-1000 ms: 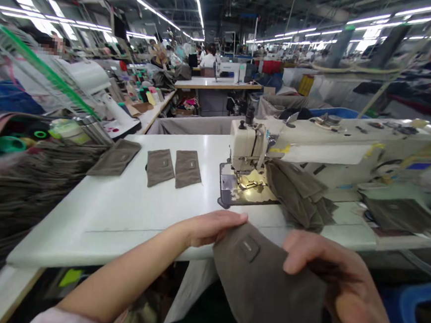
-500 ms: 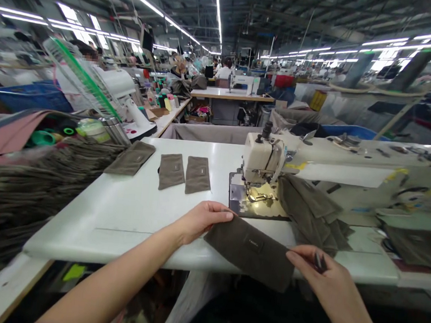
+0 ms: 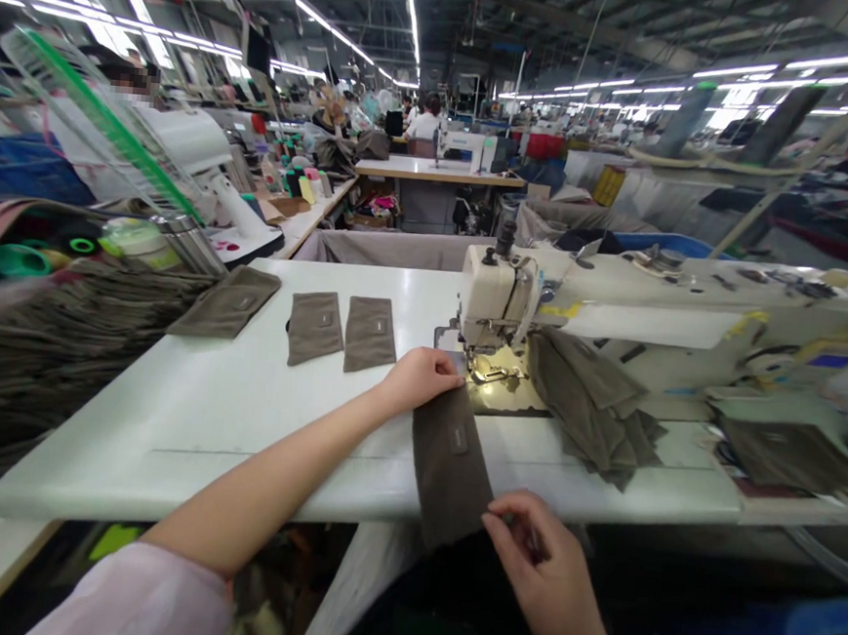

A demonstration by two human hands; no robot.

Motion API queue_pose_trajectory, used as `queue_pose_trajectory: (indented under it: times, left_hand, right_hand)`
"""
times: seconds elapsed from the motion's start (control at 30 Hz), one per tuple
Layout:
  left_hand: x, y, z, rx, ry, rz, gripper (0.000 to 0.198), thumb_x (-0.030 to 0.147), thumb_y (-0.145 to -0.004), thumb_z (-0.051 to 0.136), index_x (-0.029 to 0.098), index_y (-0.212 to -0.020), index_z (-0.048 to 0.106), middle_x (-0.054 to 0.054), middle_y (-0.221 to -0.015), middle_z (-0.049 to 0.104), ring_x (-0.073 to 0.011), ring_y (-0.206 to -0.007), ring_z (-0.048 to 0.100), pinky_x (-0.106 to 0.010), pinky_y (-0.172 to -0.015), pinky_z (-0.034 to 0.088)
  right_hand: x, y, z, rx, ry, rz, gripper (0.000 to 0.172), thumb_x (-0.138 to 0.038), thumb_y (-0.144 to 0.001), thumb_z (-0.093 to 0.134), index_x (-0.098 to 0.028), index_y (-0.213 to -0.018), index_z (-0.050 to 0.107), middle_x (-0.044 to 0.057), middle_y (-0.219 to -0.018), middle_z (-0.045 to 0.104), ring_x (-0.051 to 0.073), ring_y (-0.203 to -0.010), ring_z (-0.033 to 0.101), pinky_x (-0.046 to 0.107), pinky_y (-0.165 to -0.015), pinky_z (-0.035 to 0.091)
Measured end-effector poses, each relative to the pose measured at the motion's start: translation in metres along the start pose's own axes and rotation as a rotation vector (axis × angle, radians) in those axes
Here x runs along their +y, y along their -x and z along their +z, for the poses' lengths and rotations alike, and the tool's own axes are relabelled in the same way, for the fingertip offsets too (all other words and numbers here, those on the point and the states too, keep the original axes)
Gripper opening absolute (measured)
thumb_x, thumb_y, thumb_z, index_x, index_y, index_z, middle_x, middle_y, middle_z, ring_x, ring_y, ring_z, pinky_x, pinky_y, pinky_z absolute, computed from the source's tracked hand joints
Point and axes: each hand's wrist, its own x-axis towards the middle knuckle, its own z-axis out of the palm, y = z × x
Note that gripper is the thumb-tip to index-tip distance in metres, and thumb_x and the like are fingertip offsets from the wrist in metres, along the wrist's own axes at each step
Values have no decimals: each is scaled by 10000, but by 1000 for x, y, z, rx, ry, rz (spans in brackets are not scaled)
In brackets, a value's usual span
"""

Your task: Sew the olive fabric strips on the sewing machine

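A dark olive-brown fabric piece (image 3: 448, 471) with a small label patch hangs over the table's front edge. My left hand (image 3: 425, 381) pinches its upper edge, close to the needle area of the sewing machine (image 3: 497, 299). At the lower right side edge, my right hand (image 3: 542, 552) grips the same piece between thumb and finger. Something small and dark sits in the right palm, too hidden to name. The brass-coloured plate (image 3: 506, 394) under the needle lies just right of my left fingers. More brown fabric pieces (image 3: 594, 399) are bunched behind the needle area.
Two small brown pieces (image 3: 371, 335) lie flat on the white table (image 3: 257, 392), with another brown piece (image 3: 226, 304) at its far left corner. A tall stack of brown fabric (image 3: 61, 357) stands left. Another brown piece (image 3: 795, 454) lies right, below the machine arm.
Both hands have turned the fabric piece from slanting crosswise to nearly lengthwise. The left hand moved up towards the needle; the right hand came down and left. The view shifted slightly.
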Motion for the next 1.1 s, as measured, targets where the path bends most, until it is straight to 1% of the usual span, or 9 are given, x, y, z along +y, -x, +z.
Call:
queue_pose_trajectory:
  times: [0.1, 0.17, 0.27, 0.4, 0.5, 0.57, 0.7, 0.93, 1.1]
  left_hand:
    - [4, -14, 6, -9, -84, 41, 138, 264, -761, 658, 174, -661, 689, -3, -668, 685, -164, -652, 607, -264, -618, 423]
    - [6, -18, 4, -34, -124, 68, 139, 225, -762, 621, 180, -643, 675, 2, -648, 668, -161, -636, 592, -263, -620, 411]
    - [6, -23, 1, -64, -172, 95, 136, 216, -759, 601, 188, -644, 669, 5, -654, 667, -159, -633, 588, -261, -634, 409]
    - [4, -28, 2, -24, -231, 81, 123, 255, -763, 604, 187, -675, 656, -17, -699, 675, -178, -663, 589, -276, -635, 402]
    - [3, -32, 4, -3, -261, 61, 122, 264, -772, 597, 191, -688, 645, -23, -719, 682, -182, -681, 596, -278, -629, 395]
    - [3, -34, 4, 7, -278, 48, 125, 276, -775, 597, 194, -693, 642, -24, -734, 689, -184, -691, 601, -277, -627, 394]
    - [3, -38, 5, 36, -304, 16, 130, 295, -773, 591, 197, -701, 638, -33, -763, 697, -190, -714, 602, -278, -624, 389]
    - [4, -39, 6, 46, -320, -28, 177, 344, -783, 579, 204, -688, 631, -27, -732, 686, -182, -687, 592, -274, -591, 358]
    - [6, -37, 6, 51, -321, -48, 179, 351, -783, 570, 207, -694, 628, -27, -743, 686, -179, -687, 587, -270, -584, 343]
  right_hand:
    - [1, -3, 4, -45, 49, -81, 126, -305, -884, 641, -209, -908, 719, -42, -625, 563, 107, -503, 500, 202, -518, 446]
    - [4, -5, 2, -48, 79, -125, 132, -247, -889, 618, -201, -964, 717, -43, -640, 577, 104, -495, 497, 204, -524, 449]
    - [8, -7, 0, -15, 123, -196, 136, -212, -916, 584, -201, -961, 712, -15, -722, 655, 115, -552, 553, 210, -564, 475]
    - [8, -11, 1, 20, 149, -250, 93, -184, -929, 603, -194, -930, 695, -16, -711, 668, 122, -589, 602, 206, -596, 494]
    - [6, -15, 3, 3, 219, -350, 129, -162, -964, 554, -180, -943, 680, 37, -872, 687, 147, -737, 659, 232, -680, 510]
    - [5, -17, 4, -14, 316, -393, 167, -162, -984, 512, -175, -961, 677, 66, -957, 666, 162, -785, 659, 254, -689, 504]
    - [5, -18, 6, -63, 410, -384, 202, -157, -996, 460, -173, -980, 661, 77, -993, 646, 173, -791, 649, 261, -639, 485]
    - [2, -21, 7, -93, 386, -305, 188, -169, -997, 461, -195, -978, 647, 62, -998, 656, 168, -823, 646, 255, -684, 489]
    - [0, -22, 7, -92, 384, -301, 187, -172, -995, 464, -194, -963, 647, 61, -988, 658, 167, -815, 643, 257, -683, 488]
